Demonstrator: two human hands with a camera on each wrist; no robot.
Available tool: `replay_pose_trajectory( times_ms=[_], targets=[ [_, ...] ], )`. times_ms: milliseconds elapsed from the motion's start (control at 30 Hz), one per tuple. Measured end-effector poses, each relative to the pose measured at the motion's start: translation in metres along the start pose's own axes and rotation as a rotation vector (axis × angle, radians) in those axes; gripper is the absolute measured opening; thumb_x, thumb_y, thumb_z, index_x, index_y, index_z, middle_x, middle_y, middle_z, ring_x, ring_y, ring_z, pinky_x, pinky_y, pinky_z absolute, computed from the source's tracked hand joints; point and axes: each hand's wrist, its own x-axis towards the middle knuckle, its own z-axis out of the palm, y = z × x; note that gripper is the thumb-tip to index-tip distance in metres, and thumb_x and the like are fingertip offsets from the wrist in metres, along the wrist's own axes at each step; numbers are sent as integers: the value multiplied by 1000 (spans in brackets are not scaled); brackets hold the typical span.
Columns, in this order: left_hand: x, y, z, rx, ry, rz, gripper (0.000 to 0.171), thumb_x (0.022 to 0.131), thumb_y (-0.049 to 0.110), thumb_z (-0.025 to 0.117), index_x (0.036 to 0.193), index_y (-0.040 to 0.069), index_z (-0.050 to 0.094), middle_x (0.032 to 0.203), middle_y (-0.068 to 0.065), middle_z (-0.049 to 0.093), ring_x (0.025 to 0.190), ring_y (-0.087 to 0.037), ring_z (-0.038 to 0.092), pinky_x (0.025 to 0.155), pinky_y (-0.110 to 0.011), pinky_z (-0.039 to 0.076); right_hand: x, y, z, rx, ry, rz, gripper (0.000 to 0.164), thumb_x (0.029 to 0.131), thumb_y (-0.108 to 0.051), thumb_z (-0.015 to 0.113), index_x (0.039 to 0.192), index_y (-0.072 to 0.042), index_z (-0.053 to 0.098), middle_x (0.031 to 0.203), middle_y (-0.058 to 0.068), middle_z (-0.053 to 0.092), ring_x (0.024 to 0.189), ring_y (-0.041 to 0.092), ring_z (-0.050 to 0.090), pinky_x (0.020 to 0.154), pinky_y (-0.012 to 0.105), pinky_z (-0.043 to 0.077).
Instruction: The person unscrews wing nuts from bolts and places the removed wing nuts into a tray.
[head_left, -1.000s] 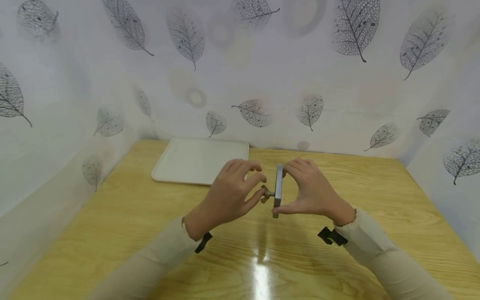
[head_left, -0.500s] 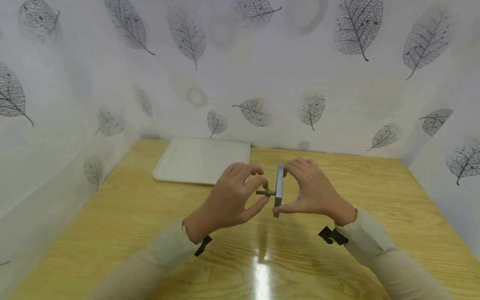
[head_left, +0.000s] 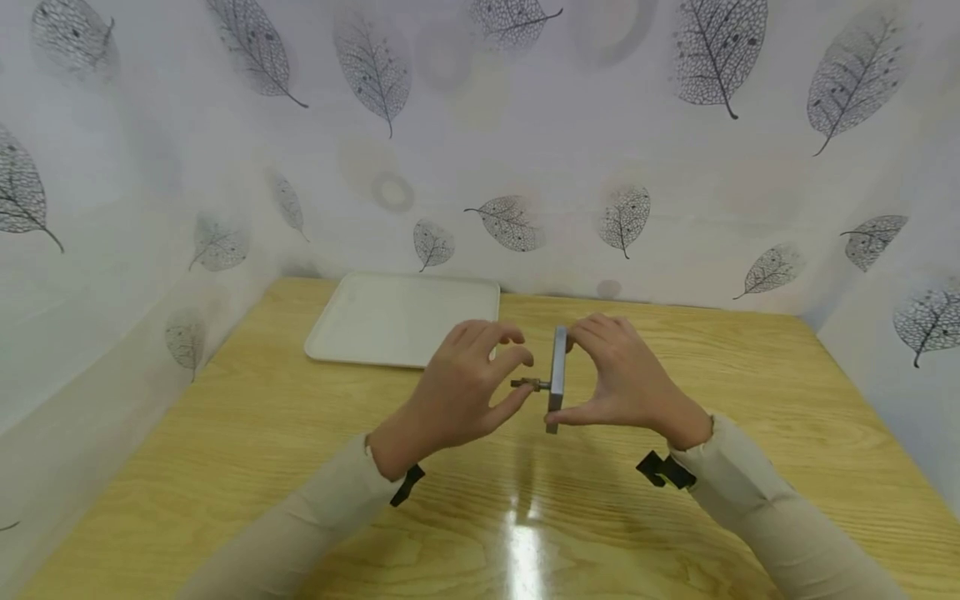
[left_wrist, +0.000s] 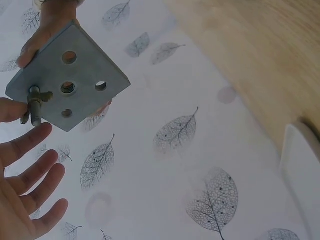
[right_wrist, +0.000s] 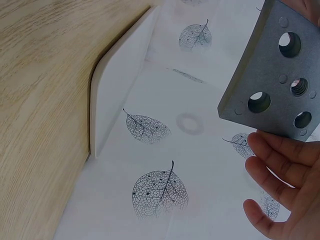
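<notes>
A square grey metal plate (head_left: 557, 375) with several round holes stands on edge above the table, held by the right hand (head_left: 618, 379) between its thumb below and fingers above. From the plate's left face sticks out a threaded bolt (left_wrist: 35, 116) carrying a brass-coloured wing nut (left_wrist: 43, 97). The left hand (head_left: 467, 387) has its thumb right at the wing nut, while its index finger stays apart from it and the other fingers are spread loosely. In the right wrist view the plate's other face shows its holes, one of them threaded.
A white tray (head_left: 405, 321) lies at the back left of the wooden table (head_left: 300, 442). Behind and along the sides hangs pale cloth (head_left: 480, 125) printed with dark leaves. Both wrists wear black straps.
The wing nut has turned on the bolt, its wings now lying at a different angle. The left thumb and index finger closed near it, then parted again. The right hand keeps the plate nearly still.
</notes>
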Motion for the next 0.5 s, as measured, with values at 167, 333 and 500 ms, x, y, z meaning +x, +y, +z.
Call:
replay_pose_trajectory(
  times_ms=[167, 333, 500],
  targets=[
    [4, -2, -2, 2, -2, -17, 16, 81, 27, 71, 91, 14, 67, 104, -4, 61, 95, -21, 60, 90, -36, 46, 0, 0, 0, 2, 0, -2, 86, 66, -87, 42, 96, -9, 61, 88, 2, 63, 85, 18, 52, 81, 45, 40],
    [4, -1, -2, -22, 7, -13, 13, 82, 24, 70, 90, 14, 66, 104, -4, 61, 94, -20, 60, 91, -36, 46, 0, 0, 1, 10, -6, 2, 86, 66, -87, 42, 97, -9, 61, 89, 2, 63, 86, 18, 52, 82, 45, 39],
    [0, 3, -2, -53, 46, 23, 14, 80, 24, 71, 87, 14, 63, 103, -4, 60, 92, -20, 59, 90, -36, 47, 0, 1, 1, 9, -1, 2, 86, 66, -87, 42, 96, -8, 61, 88, 2, 63, 86, 18, 52, 81, 44, 39]
  ],
)
